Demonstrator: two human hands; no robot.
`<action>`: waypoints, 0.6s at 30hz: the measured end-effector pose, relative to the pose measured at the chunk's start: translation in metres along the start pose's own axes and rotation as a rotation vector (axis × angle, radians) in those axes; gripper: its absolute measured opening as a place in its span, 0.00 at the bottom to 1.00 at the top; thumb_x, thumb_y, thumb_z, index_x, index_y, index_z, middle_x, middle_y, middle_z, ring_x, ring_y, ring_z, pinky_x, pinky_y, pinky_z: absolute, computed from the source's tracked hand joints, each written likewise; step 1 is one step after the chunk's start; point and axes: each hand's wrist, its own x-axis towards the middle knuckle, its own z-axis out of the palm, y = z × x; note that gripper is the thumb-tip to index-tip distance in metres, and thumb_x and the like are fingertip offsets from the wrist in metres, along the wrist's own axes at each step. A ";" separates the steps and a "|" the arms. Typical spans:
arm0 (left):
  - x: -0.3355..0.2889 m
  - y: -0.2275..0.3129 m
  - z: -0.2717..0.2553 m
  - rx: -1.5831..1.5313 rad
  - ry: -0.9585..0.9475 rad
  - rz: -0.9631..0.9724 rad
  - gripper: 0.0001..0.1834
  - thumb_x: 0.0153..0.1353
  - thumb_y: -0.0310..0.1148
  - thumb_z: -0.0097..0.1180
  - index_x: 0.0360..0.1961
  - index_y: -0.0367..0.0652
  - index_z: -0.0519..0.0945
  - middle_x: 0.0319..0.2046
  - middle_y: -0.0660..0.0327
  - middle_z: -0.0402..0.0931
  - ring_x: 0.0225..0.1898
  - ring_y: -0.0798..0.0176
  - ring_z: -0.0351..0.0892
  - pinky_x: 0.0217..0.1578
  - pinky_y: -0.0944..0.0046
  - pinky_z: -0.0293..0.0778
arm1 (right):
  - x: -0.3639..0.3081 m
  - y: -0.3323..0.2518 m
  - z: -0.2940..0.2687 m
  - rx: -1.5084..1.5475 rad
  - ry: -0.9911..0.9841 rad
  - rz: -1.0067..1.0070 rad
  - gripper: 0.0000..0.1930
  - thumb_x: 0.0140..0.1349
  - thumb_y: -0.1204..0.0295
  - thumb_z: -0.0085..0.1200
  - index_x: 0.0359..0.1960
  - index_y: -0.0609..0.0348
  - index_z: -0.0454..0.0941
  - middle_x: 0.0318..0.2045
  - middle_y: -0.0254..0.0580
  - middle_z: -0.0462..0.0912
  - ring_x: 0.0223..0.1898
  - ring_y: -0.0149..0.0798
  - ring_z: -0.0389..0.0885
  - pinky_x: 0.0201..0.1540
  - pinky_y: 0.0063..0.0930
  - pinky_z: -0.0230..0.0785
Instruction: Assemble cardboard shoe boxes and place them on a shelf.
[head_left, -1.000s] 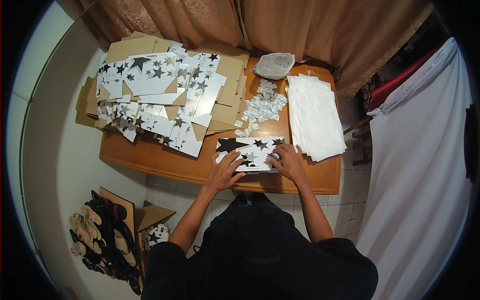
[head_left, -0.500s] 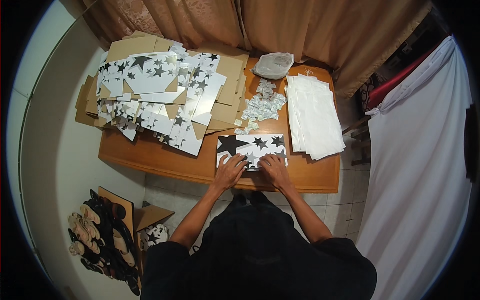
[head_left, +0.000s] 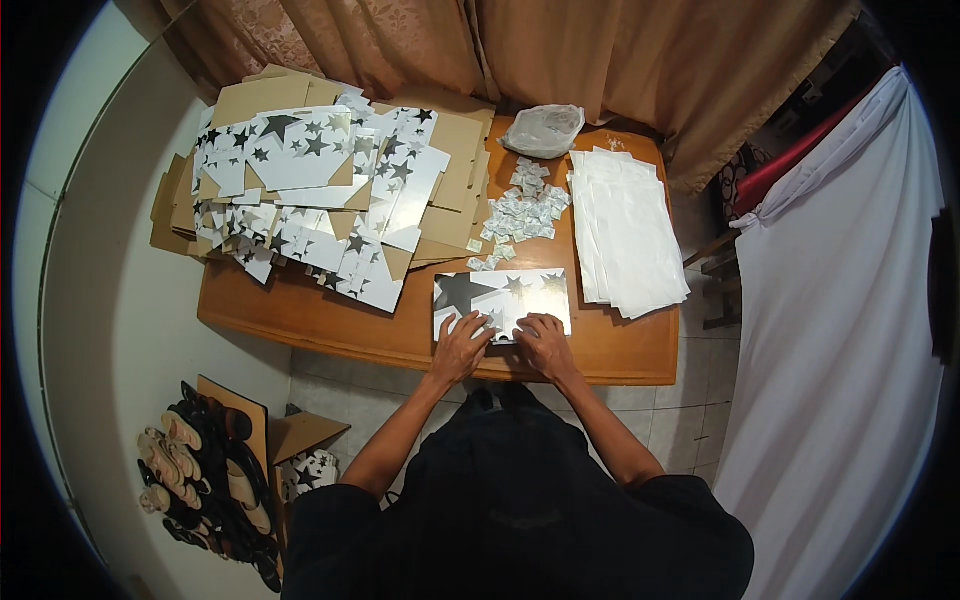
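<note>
A white cardboard box (head_left: 490,283) with black and grey stars lies at the table's front edge, its top facing up. My left hand (head_left: 461,344) is on the left part of its near edge, fingers bent over the top. Beside it, my right hand (head_left: 545,346) grips the same edge farther right, fingers curled in the same way. Both thumbs are close to the near side, where the exact contact is hard to make out. Light glares off the right half of the box top.
Flat star-printed cardboard blanks (head_left: 310,150) are heaped at the table's left. Small sachets (head_left: 525,215) lie scattered behind the box, near a clear plastic bag (head_left: 543,131). White paper sheets (head_left: 628,230) are stacked at the right. Shoes (head_left: 200,480) stand on the floor at lower left.
Glare now covers the right half of the box top, which looks tilted slightly differently. Both hands have stayed at the near edge, with only small finger shifts.
</note>
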 end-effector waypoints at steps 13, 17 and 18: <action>-0.003 -0.001 0.026 -0.045 0.001 0.027 0.15 0.61 0.31 0.64 0.49 0.43 0.83 0.60 0.54 0.74 0.68 0.53 0.68 0.70 0.32 0.51 | -0.005 -0.006 0.014 -0.001 -0.008 -0.013 0.19 0.49 0.72 0.67 0.45 0.55 0.81 0.54 0.38 0.81 0.62 0.46 0.74 0.66 0.55 0.58; -0.001 -0.002 0.032 -0.050 0.039 0.037 0.13 0.61 0.30 0.64 0.47 0.42 0.83 0.58 0.55 0.76 0.68 0.53 0.69 0.70 0.32 0.53 | -0.006 0.000 0.020 -0.048 0.043 -0.050 0.21 0.47 0.69 0.71 0.45 0.53 0.82 0.53 0.37 0.80 0.61 0.45 0.74 0.66 0.52 0.60; -0.002 -0.002 0.032 -0.059 0.054 0.031 0.11 0.61 0.29 0.63 0.46 0.42 0.83 0.56 0.56 0.77 0.67 0.53 0.70 0.70 0.33 0.53 | -0.007 -0.001 0.021 -0.054 0.050 -0.051 0.20 0.48 0.69 0.70 0.44 0.53 0.82 0.52 0.37 0.81 0.60 0.44 0.75 0.65 0.52 0.61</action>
